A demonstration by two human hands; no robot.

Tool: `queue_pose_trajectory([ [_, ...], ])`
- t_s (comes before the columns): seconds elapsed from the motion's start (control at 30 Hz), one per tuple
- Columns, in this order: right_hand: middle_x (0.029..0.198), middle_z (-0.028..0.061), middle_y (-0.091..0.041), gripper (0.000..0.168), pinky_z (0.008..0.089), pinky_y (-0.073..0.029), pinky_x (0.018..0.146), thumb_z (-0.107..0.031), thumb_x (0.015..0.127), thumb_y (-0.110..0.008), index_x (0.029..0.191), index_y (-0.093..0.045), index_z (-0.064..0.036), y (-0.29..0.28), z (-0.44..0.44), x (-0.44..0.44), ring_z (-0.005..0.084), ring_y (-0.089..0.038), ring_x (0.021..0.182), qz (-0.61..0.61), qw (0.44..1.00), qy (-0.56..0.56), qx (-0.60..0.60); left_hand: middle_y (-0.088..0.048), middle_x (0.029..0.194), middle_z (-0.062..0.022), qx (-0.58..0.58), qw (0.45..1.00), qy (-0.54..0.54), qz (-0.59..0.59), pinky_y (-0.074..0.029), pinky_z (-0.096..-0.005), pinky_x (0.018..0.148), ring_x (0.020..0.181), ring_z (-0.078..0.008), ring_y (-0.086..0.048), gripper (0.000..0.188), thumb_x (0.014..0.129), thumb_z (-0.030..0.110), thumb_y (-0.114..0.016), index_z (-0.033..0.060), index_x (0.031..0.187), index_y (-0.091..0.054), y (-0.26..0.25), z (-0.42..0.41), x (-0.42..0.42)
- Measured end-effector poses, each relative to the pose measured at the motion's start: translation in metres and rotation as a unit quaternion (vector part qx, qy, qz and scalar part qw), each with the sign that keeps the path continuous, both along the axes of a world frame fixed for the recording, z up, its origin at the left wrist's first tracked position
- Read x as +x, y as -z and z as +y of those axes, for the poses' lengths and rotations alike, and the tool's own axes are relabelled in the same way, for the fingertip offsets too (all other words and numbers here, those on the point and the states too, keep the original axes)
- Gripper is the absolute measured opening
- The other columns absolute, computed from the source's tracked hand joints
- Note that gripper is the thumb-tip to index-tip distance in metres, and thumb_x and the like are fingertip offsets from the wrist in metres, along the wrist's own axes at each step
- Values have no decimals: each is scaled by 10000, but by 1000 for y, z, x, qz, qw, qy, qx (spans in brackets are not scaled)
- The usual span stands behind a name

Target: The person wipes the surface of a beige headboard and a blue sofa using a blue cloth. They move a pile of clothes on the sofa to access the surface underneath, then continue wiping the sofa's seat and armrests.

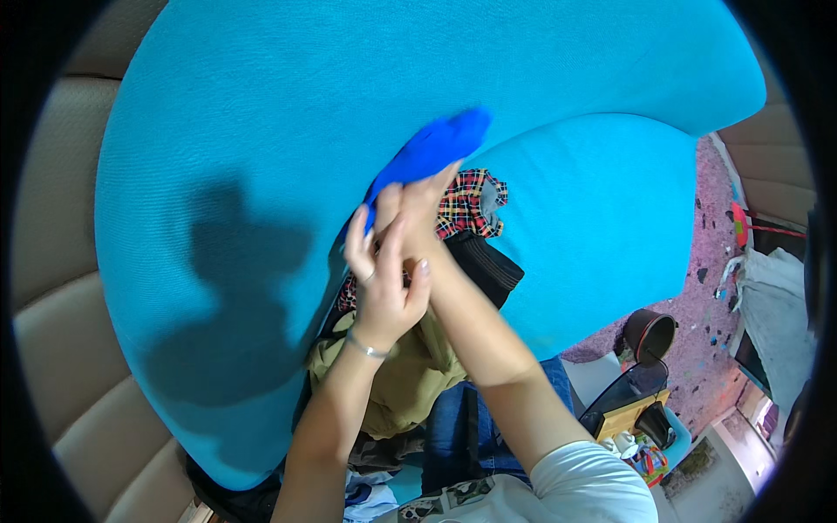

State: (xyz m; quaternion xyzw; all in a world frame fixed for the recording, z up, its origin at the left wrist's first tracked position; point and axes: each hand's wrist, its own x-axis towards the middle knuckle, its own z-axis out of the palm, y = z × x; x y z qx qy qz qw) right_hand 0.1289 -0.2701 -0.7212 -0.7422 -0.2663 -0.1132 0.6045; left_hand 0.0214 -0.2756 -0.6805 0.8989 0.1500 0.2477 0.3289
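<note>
A bright blue cloth (435, 147), blurred by motion, is held by my right hand (418, 202) above the turquoise cushion. My left hand (382, 271), with a ring and a bracelet, overlaps the right wrist from below. Its fingers are apart, and its fingertips reach the lower edge of the blue cloth. A red, yellow and black checked garment (464, 202) lies just beyond my right wrist. Black cloth with stitched lines (487, 268) sits under my right forearm. Between my arms is a crumpled olive-khaki garment (399, 392). Patterned cloth (346, 294) shows partly beside my left hand.
The turquoise padded seat (261, 118) spreads around the clothes, bordered on the left by a beige panelled surface (59, 229). More clothes (373, 493) lie near my body. To the right are a pink speckled rug (706, 261), a dark bucket (649, 335) and grey cloth (775, 307).
</note>
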Motion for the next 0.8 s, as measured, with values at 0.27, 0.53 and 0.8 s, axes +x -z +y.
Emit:
queue_pose_trajectory([
  [0.27, 1439, 314, -236, 627, 505, -175, 1128, -292, 942, -441, 1397, -240, 90, 80, -13, -1, 486, -229, 1327, 26, 992, 101, -69, -378, 1398, -205, 88, 988, 89, 87, -380, -451, 1025, 1240, -375, -439, 521, 843, 148, -585, 21, 1339, -488, 20, 11, 55],
  [0.53, 1255, 300, -393, 439, 481, -332, 1017, -186, 938, -435, 1299, -357, 53, 191, -31, -96, 450, -394, 1170, 238, 940, -160, -184, -365, 1412, -251, -77, 959, 22, 273, -394, -452, 1019, 1236, -429, -430, 549, 863, 134, -554, -13, 1370, -403, 94, 2, -41],
  [0.8, 1482, 332, -157, 586, 518, -142, 1132, -207, 961, -433, 1419, -202, 75, 96, -41, -9, 515, -176, 1354, 247, 965, -84, -30, -325, 1414, -294, -52, 993, 32, 102, -387, -482, 1018, 1253, -445, -407, 575, 914, 254, -563, -5, 1382, -354, 71, -3, 11],
])
